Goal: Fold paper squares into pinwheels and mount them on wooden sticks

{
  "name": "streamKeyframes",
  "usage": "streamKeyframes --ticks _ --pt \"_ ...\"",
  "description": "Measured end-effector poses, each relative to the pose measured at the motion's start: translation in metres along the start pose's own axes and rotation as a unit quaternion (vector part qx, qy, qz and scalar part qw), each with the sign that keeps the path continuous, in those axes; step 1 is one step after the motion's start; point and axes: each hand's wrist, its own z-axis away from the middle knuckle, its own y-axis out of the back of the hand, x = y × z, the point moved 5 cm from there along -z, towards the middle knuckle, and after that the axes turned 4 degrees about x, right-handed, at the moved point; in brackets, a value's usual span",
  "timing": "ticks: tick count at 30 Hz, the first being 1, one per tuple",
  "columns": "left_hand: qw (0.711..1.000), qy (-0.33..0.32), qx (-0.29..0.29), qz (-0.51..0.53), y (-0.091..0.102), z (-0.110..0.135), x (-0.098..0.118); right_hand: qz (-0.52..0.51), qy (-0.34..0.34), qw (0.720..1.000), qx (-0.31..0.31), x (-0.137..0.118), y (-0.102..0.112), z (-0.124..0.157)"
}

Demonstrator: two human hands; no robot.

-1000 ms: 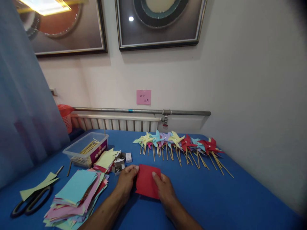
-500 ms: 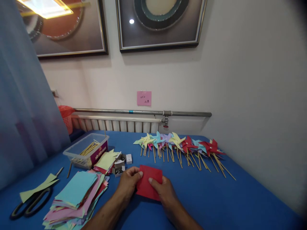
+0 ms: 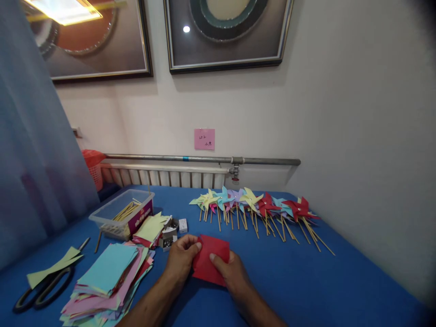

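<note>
A square sheet of red paper [image 3: 210,265] is held just above the blue tabletop, between both hands. My left hand [image 3: 184,255] pinches its left edge, thumb on top and the other fingers curled behind. On the right side of the sheet, my right hand [image 3: 231,271] grips it with the thumb lying across its face; the fingers underneath are hidden. Small opened boxes of metal pins [image 3: 168,240] stand just beyond my left hand. To the left of my forearm lies a stack of coloured paper sheets [image 3: 107,269], light blue on top.
Scissors [image 3: 51,287] with pale green paper strips lie at far left. A clear plastic tub [image 3: 121,213] holds wooden sticks. Yellow paper pieces [image 3: 152,227] lie beside it. Several finished paper pinwheels [image 3: 251,200] are rowed at the back right, near the wall pipe [image 3: 211,159].
Both hands still hold the red paper in nearly the same place. The sheet has shifted very slightly left, and the camera view has moved a little.
</note>
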Motion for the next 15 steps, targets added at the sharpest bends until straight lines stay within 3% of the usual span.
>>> streamKeyframes --ticks 5,10,13,15 --pt "1.0 -0.011 0.002 -0.025 -0.001 0.003 0.009 0.003 0.003 1.0 0.015 0.01 0.001 -0.004" --pt "0.993 -0.074 0.005 -0.091 0.001 0.006 0.018 0.052 0.008 0.997 0.057 0.017 0.006 -0.013" --pt "0.968 -0.164 0.019 -0.188 0.001 0.013 0.024 0.071 -0.004 0.995 0.074 0.012 0.007 -0.013" --pt "0.924 -0.274 0.024 -0.268 -0.001 0.022 0.033 0.083 -0.014 0.994 0.076 0.005 0.006 -0.01"
